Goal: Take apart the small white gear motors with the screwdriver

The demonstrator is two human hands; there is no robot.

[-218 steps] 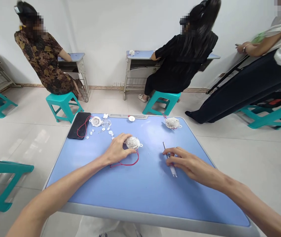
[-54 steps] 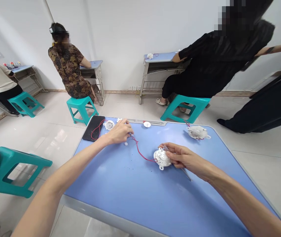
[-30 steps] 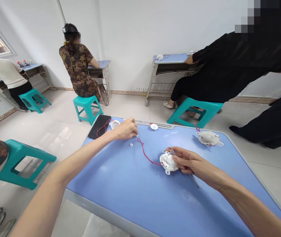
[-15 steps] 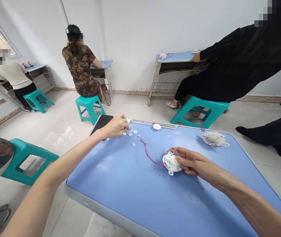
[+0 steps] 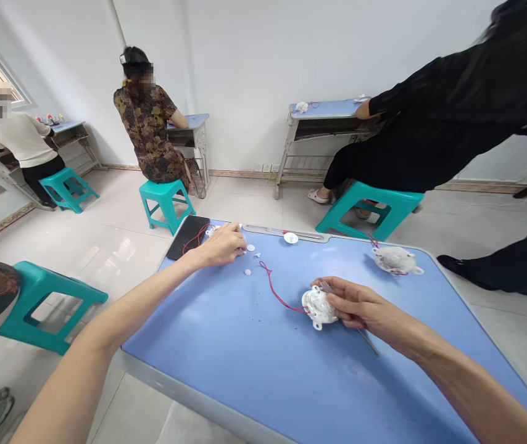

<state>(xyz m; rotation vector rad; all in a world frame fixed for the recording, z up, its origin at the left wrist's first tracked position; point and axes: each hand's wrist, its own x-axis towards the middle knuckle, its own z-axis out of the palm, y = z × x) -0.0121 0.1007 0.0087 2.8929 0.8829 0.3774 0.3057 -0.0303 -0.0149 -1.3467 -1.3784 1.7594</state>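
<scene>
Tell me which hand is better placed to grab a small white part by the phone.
Left. The left hand is beside the small white parts by the phone, while the right hand holds the round white unit.

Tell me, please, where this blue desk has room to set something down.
The near part of the blue desk is bare, from its front edge to the red wire and the white motor casing in the right hand. Crowded along the far edge: small white parts by the left hand, the phone, a second casing.
</scene>
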